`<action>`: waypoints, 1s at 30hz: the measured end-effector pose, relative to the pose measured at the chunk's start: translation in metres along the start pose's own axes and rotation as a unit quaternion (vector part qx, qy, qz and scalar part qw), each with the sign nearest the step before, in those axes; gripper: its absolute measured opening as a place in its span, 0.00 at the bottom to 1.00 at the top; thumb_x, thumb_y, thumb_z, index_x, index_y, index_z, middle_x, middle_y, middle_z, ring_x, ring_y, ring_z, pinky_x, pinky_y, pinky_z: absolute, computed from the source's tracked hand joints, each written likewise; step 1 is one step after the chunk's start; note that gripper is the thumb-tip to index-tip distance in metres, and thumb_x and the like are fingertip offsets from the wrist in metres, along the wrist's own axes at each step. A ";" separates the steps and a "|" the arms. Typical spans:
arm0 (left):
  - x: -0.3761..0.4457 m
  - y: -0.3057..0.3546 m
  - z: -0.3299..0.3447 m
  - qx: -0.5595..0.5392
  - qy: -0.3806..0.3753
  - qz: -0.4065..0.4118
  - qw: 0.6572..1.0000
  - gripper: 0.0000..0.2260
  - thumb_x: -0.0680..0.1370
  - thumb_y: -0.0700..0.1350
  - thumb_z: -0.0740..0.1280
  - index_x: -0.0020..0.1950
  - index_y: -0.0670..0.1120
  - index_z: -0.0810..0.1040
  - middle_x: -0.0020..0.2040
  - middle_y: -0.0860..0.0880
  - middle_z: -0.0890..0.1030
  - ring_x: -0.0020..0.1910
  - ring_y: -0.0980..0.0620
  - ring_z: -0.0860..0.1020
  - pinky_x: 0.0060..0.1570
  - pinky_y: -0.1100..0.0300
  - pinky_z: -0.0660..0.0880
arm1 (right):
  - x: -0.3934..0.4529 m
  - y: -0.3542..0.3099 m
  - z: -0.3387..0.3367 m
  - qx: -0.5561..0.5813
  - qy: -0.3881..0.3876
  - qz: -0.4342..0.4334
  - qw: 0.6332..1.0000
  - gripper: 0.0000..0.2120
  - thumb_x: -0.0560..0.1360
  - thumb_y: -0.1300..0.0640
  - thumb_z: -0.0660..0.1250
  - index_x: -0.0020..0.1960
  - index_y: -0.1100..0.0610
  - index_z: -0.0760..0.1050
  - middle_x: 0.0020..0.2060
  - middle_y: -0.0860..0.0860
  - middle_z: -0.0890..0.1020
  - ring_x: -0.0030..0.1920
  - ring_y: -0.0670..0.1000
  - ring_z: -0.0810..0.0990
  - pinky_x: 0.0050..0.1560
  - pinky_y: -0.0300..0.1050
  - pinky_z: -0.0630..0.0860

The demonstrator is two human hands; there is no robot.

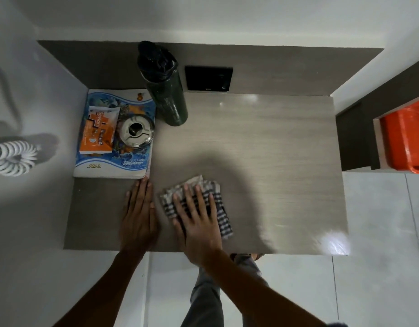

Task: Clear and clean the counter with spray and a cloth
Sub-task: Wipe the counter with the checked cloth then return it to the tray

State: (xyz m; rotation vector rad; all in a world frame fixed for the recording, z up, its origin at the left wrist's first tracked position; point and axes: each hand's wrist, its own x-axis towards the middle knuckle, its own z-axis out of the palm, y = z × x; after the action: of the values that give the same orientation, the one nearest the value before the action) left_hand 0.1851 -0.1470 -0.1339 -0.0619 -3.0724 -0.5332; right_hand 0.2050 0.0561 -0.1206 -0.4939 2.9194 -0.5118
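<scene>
A checked black-and-white cloth [221, 208] lies folded on the grey wood-grain counter [262, 149], near its front edge. My right hand [196, 215] rests flat on top of the cloth with fingers spread, pressing it down. My left hand [139, 211] lies flat on the bare counter just left of the cloth, fingers together, holding nothing. A dark green bottle [167, 86] with a black cap stands at the back of the counter. No spray bottle is clearly recognisable.
A blue notebook [133, 159] sits at the counter's left rear, with an orange wipes packet [98, 131] and a round metal ashtray [135, 133] on it. A black wall socket [208, 77] is behind. An orange bin [406, 138] stands at the right. A wall bounds the left.
</scene>
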 end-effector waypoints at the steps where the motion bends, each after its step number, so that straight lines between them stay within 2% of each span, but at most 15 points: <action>1: 0.001 -0.001 0.000 0.002 -0.005 -0.004 1.000 0.28 0.89 0.48 0.47 0.90 0.43 0.56 0.91 0.44 0.57 0.91 0.48 0.54 0.88 0.38 0.57 | -0.017 0.008 0.000 -0.002 -0.004 -0.018 1.000 0.33 0.91 0.41 0.54 0.91 0.49 0.50 0.91 0.54 0.48 0.91 0.61 0.46 0.87 0.70 0.47; 4: 0.000 -0.002 0.000 0.006 -0.004 -0.003 1.000 0.28 0.89 0.49 0.48 0.90 0.44 0.56 0.91 0.46 0.56 0.91 0.48 0.54 0.89 0.39 0.56 | -0.059 0.061 -0.013 -0.023 -0.008 -0.028 0.999 0.32 0.90 0.40 0.55 0.91 0.46 0.54 0.91 0.52 0.51 0.91 0.60 0.51 0.85 0.71 0.55; 6: 0.000 -0.002 0.000 0.008 -0.010 -0.006 1.000 0.28 0.89 0.49 0.49 0.90 0.45 0.55 0.91 0.47 0.55 0.91 0.48 0.54 0.89 0.41 0.54 | -0.076 0.107 -0.030 -0.034 -0.007 0.037 0.999 0.32 0.89 0.39 0.54 0.90 0.47 0.55 0.91 0.53 0.52 0.90 0.62 0.51 0.85 0.73 0.56; 9: 0.000 -0.002 0.001 0.014 -0.019 -0.006 1.000 0.29 0.88 0.49 0.50 0.90 0.45 0.55 0.91 0.47 0.55 0.91 0.47 0.54 0.89 0.39 0.55 | -0.084 0.176 -0.062 -0.055 -0.022 0.130 0.990 0.34 0.89 0.37 0.47 0.91 0.48 0.52 0.91 0.55 0.51 0.91 0.63 0.48 0.86 0.75 0.53; 12: 0.001 -0.004 0.002 0.009 -0.020 -0.006 1.000 0.28 0.89 0.50 0.50 0.90 0.44 0.56 0.91 0.46 0.55 0.91 0.46 0.54 0.88 0.38 0.56 | -0.061 0.231 -0.092 -0.076 -0.023 0.144 0.986 0.35 0.89 0.36 0.43 0.91 0.51 0.53 0.91 0.57 0.51 0.90 0.64 0.48 0.84 0.77 0.54; 15: -0.001 -0.003 0.003 0.006 -0.014 0.002 1.000 0.28 0.89 0.50 0.50 0.89 0.43 0.58 0.91 0.46 0.56 0.91 0.45 0.55 0.88 0.38 0.56 | -0.004 0.260 -0.116 -0.065 0.021 0.228 0.971 0.35 0.88 0.36 0.44 0.91 0.49 0.53 0.91 0.56 0.52 0.90 0.64 0.49 0.85 0.75 0.52; 18: -0.001 -0.003 0.002 0.014 -0.007 0.008 1.000 0.28 0.89 0.49 0.49 0.89 0.43 0.56 0.91 0.46 0.56 0.91 0.45 0.55 0.89 0.39 0.55 | 0.072 0.253 -0.121 -0.054 0.045 0.264 0.962 0.34 0.88 0.38 0.46 0.91 0.48 0.50 0.91 0.56 0.50 0.90 0.64 0.46 0.86 0.75 0.48; 23: -0.001 -0.002 0.002 0.021 -0.007 0.013 1.000 0.28 0.89 0.47 0.50 0.89 0.41 0.58 0.91 0.44 0.58 0.90 0.43 0.57 0.88 0.37 0.56 | 0.155 0.178 -0.091 -0.045 0.041 0.202 0.978 0.33 0.89 0.39 0.49 0.91 0.47 0.51 0.91 0.54 0.51 0.91 0.63 0.47 0.87 0.73 0.48; 27: 0.000 0.005 -0.003 0.012 -0.005 0.015 1.000 0.27 0.88 0.47 0.51 0.87 0.37 0.61 0.89 0.39 0.61 0.89 0.39 0.61 0.86 0.33 0.61 | 0.120 0.120 -0.056 -0.026 0.058 0.140 0.988 0.32 0.90 0.40 0.50 0.91 0.49 0.53 0.91 0.55 0.54 0.90 0.63 0.50 0.86 0.72 0.51; 30: 0.000 0.008 -0.006 0.021 -0.012 0.014 1.000 0.28 0.88 0.47 0.51 0.87 0.37 0.61 0.89 0.39 0.60 0.89 0.39 0.60 0.86 0.34 0.59 | 0.036 0.089 -0.029 -0.009 0.049 0.085 0.995 0.33 0.90 0.37 0.48 0.91 0.48 0.49 0.91 0.54 0.49 0.91 0.62 0.45 0.87 0.71 0.45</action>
State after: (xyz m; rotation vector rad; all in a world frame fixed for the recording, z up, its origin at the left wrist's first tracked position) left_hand 0.1853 -0.1417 -0.1251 -0.1111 -3.0989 -0.4702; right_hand 0.1390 0.1321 -0.1274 -0.2241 3.0254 -0.5015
